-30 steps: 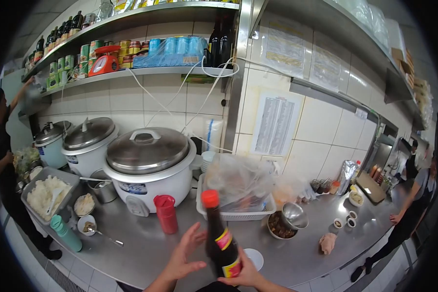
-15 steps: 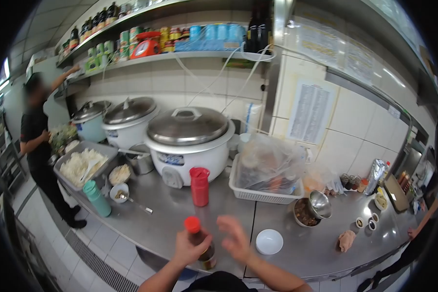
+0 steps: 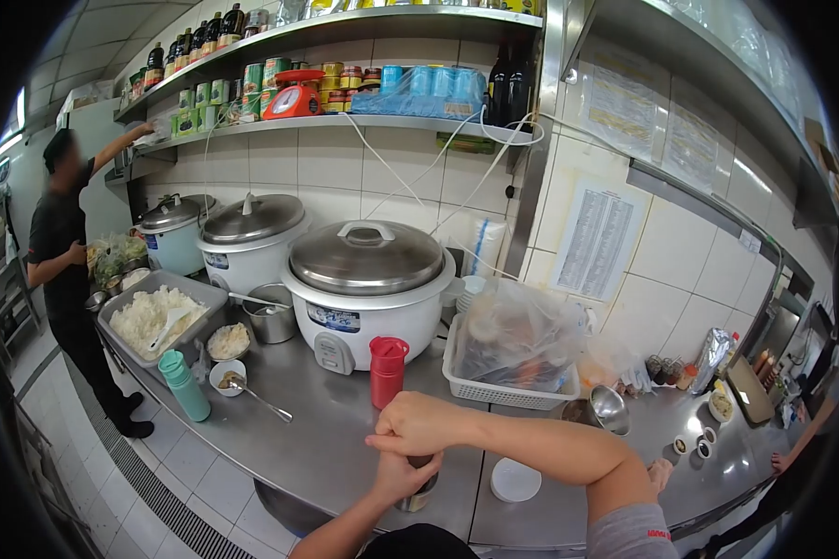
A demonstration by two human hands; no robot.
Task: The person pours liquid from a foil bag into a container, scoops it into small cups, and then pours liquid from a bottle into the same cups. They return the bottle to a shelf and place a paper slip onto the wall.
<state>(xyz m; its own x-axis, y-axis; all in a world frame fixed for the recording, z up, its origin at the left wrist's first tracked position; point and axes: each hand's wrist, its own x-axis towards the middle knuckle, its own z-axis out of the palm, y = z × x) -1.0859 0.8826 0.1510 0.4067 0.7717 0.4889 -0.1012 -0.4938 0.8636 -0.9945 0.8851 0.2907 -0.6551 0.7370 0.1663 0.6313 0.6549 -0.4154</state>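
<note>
Left hand (image 3: pixel 399 477) wraps the dark bottle (image 3: pixel 418 492), which stands upright at the near edge of the steel tabletop (image 3: pixel 326 429); right hand (image 3: pixel 419 427) sits fisted over its top, cap hidden. Red jug (image 3: pixel 386 371) stands just behind the hands, a white dish (image 3: pixel 515 480) to the right, the big rice cooker (image 3: pixel 364 293) further back. Another person (image 3: pixel 61 270) reaches to a shelf at far left.
</note>
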